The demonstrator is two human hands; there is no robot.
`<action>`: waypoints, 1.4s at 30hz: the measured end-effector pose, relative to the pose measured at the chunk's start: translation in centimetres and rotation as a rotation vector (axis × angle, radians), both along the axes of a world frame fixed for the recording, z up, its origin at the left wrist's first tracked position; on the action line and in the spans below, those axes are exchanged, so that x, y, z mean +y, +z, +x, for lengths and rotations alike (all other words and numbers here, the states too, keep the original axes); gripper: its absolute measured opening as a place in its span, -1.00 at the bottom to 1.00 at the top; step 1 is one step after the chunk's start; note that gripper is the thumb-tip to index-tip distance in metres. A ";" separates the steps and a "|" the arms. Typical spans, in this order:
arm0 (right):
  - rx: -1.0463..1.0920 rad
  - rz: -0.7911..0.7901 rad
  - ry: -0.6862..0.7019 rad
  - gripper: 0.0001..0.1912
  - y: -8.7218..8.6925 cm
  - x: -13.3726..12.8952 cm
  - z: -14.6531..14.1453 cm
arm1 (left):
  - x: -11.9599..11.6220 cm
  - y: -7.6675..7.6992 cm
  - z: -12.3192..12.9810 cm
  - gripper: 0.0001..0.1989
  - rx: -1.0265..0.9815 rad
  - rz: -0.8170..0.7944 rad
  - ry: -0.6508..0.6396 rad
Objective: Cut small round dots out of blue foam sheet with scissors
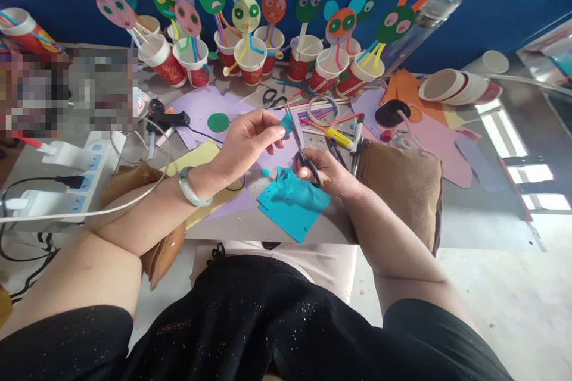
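Between its thumb and fingers, my left hand (257, 140) pinches a small blue foam piece (286, 124). My right hand (326, 172) grips black-handled scissors (308, 162), whose blades point up and away beside that piece. Whether the blades touch it I cannot tell. Below my hands lie turquoise foam sheets (292, 217) with scraps on top. A small blue round piece (265, 172) rests just left of them. Purple sheets (268, 158) and a yellow sheet (196, 158) spread underneath, with a dark green disc (218, 122) further left.
Along the back stand red-and-white paper cups (250, 65) bearing several rabbit-faced figures. A glue gun (167, 116), a power strip (92, 175) and a trailing white cable (134, 205) are at left. At right are a brown cushion (400, 187), markers (340, 138) and stacked cups (456, 89).
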State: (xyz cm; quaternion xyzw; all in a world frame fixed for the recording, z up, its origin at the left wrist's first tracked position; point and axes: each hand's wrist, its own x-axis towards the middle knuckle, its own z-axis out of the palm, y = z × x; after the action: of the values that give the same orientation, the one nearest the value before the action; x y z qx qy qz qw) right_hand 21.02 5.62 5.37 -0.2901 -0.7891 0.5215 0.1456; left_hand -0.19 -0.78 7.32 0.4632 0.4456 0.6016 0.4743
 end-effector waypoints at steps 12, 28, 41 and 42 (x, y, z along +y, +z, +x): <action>-0.018 0.004 -0.021 -0.11 0.3 -0.1 -0.1 | 0.1 0.2 -0.2 -0.91 -0.002 -0.009 0.021; -0.059 -0.001 -0.033 -0.10 0.4 -0.1 -0.1 | 0.2 0.3 -0.2 -0.88 0.036 -0.032 0.054; -0.055 -0.005 -0.038 -0.12 0.1 0.0 -0.1 | 0.2 0.2 -0.3 -0.74 0.029 -0.041 0.046; -0.062 -0.006 -0.041 -0.11 0.2 0.0 -0.1 | 0.1 0.2 -0.2 -0.73 0.031 -0.043 0.046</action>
State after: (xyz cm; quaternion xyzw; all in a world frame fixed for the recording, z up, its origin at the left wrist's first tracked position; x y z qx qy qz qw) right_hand 20.88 5.57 5.54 -0.3228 -0.7856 0.5114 0.1310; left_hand -0.41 -0.67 7.55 0.4520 0.4761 0.5953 0.4632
